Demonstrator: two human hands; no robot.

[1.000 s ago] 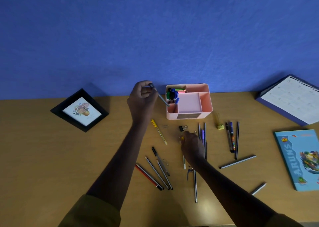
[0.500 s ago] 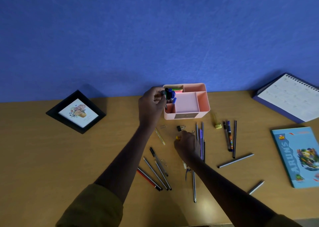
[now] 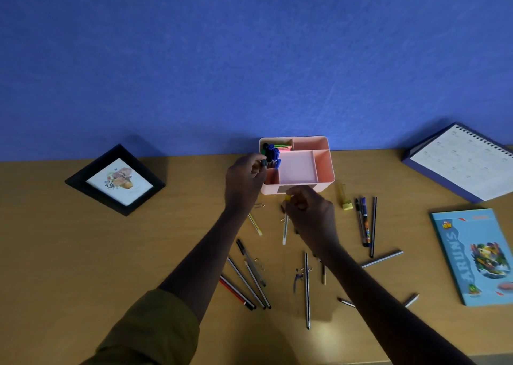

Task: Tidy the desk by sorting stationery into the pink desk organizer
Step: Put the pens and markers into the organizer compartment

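Observation:
The pink desk organizer (image 3: 329,167) stands at the back of the desk, with several pens (image 3: 273,153) upright in its left compartment and coloured sticky notes (image 3: 283,147) behind them. My left hand (image 3: 245,180) pinches the top of a grey pen (image 3: 263,163) standing in that compartment. My right hand (image 3: 309,210) is just in front of the organizer and holds a white pen with a yellow cap (image 3: 284,230), its body hanging toward me. Loose pens and pencils lie scattered: a cluster at left (image 3: 249,281), a long pencil (image 3: 307,289), and a group at right (image 3: 366,223).
A black picture frame (image 3: 116,181) lies at back left. A spiral calendar (image 3: 466,162) leans at back right, and a blue notebook (image 3: 477,253) lies at right. A yellow item (image 3: 344,199), a yellow pen (image 3: 254,223) and paper clips (image 3: 259,205) sit near the organizer.
My left hand carried the grey pen right and lowered it into the organizer's left compartment. My right hand closed on the yellow-capped pen and lifted it toward the organizer.

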